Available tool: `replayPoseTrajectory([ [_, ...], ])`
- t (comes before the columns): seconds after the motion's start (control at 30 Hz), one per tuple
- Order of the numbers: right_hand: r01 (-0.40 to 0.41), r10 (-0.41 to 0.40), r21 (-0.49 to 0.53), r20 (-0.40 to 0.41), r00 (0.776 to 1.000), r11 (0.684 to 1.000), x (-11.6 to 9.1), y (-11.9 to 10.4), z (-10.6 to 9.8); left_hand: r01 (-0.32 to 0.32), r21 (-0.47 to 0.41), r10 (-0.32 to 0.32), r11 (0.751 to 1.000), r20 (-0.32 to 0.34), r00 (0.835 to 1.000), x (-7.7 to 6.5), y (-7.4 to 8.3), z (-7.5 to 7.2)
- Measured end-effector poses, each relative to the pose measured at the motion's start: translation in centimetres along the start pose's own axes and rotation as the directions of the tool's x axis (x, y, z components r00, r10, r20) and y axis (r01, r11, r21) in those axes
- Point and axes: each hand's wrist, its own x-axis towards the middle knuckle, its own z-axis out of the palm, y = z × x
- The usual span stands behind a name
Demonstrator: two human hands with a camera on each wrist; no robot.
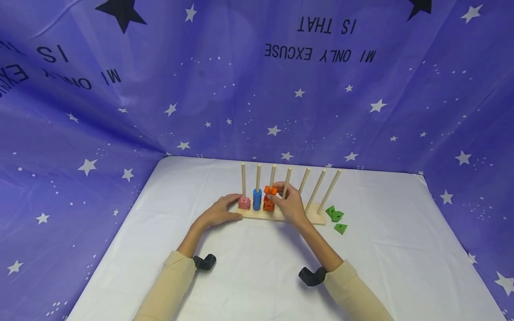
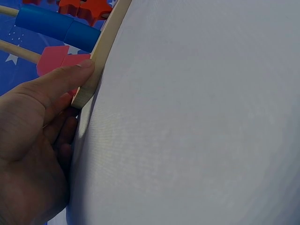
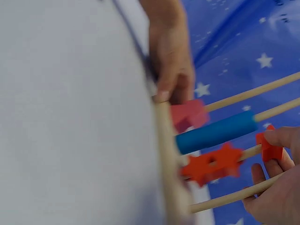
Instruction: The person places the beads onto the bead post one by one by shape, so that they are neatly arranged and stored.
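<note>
A wooden peg board [image 1: 263, 215] with a row of upright pegs lies on the table. My left hand [image 1: 218, 211] grips its left end, the thumb on the near edge in the left wrist view. My right hand [image 1: 293, 207] pinches an orange-red star-shaped block [image 3: 271, 145] threaded on the third peg. Below that block, apart from it, orange-red star blocks [image 3: 211, 164] sit at the peg's foot. Pink blocks [image 1: 244, 203] stand on the first peg and blue cylinders [image 1: 257, 199] on the second.
Several green blocks [image 1: 337, 216] lie just right of the board, one [image 1: 340, 228] nearer me. The other pegs [image 1: 328, 191] rise beside my right hand. A white cloth [image 1: 257, 285] covers the table, with a purple starry curtain [image 1: 241, 89] behind.
</note>
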Motion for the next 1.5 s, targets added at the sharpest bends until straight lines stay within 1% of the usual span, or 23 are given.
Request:
replayPoseTrajectory([
  [0.1, -0.013, 0.013, -0.011, 0.006, 1.0, 1.0, -0.1, 1.3, 0.2, -0.002, -0.003, 0.002, 1.0, -0.002, 1.0, 0.0, 0.0, 0.0],
  [0.2, -0.013, 0.014, -0.011, 0.008, 1.0, 1.0, -0.2, 2.1, 0.4, -0.005, -0.004, 0.005, 1.0, -0.004, 1.0, 0.1, -0.1, 0.0],
  [0.33, -0.015, 0.016, -0.006, 0.012, 1.0, 1.0, -0.5, 2.5, 0.2, -0.004, -0.001, 0.004, 1.0, -0.003, 1.0, 0.2, -0.3, 0.1],
  [0.47, -0.016, 0.015, 0.021, 0.045, 0.999, 1.0, -1.2, 2.6, -0.5, 0.004, 0.006, -0.004, 1.0, 0.001, 1.0, 0.2, -0.2, 0.1],
  [0.57, -0.016, 0.013, 0.037, 0.082, 0.997, 0.999, -2.1, 2.8, -1.5, 0.006, 0.015, -0.006, 1.0, 0.002, 1.0, 0.3, -0.2, 0.1],
  [0.67, -0.003, 0.005, -0.017, 0.119, 0.993, 1.0, -3.2, 2.7, -3.0, 0.012, 0.012, -0.012, 1.0, -0.001, 1.0, 0.3, -0.1, 0.0],
  [0.73, 0.016, -0.008, -0.061, 0.129, 0.992, 0.998, -3.9, 2.6, -4.2, 0.016, 0.009, -0.016, 1.0, -0.002, 1.0, 0.3, 0.0, 0.0],
  [0.87, 0.06, -0.045, -0.165, 0.095, 0.994, 0.984, -5.2, 2.6, -7.2, 0.022, 0.01, -0.022, 1.0, -0.001, 1.0, 0.2, 0.0, 0.1],
  [0.93, 0.075, -0.063, -0.236, 0.06, 0.996, 0.969, -5.9, 2.8, -8.9, 0.021, 0.01, -0.021, 1.0, 0.002, 1.0, 0.2, 0.0, 0.1],
  [1.0, 0.083, -0.08, -0.321, 0.021, 0.997, 0.943, -6.5, 3.2, -10.7, 0.017, 0.011, -0.017, 1.0, 0.0, 1.0, 0.2, -0.1, 0.1],
  [1.13, 0.039, -0.068, -0.461, -0.046, 0.997, 0.886, -7.7, 4.1, -14.1, 0.011, 0.011, -0.011, 1.0, -0.002, 1.0, 0.1, 0.0, 0.1],
  [1.2, -0.011, -0.031, -0.504, -0.075, 0.997, 0.864, -8.2, 4.6, -15.5, 0.01, 0.01, -0.01, 1.0, -0.001, 1.0, 0.1, 0.0, 0.0],
  [1.3, -0.081, 0.04, -0.532, -0.089, 0.995, 0.843, -8.8, 5.4, -17.1, 0.011, 0.004, -0.011, 1.0, -0.001, 1.0, 0.0, 0.0, 0.0],
  [1.4, -0.142, 0.114, -0.564, -0.084, 0.99, 0.814, -9.2, 6.1, -17.9, 0.013, 0.001, -0.013, 1.0, -0.001, 1.0, 0.0, 0.1, 0.0],
  [1.5, -0.178, 0.157, -0.585, -0.087, 0.984, 0.791, -9.3, 6.7, -18.2, 0.015, -0.006, -0.015, 1.0, 0.003, 1.0, 0.0, 0.2, 0.0],
])
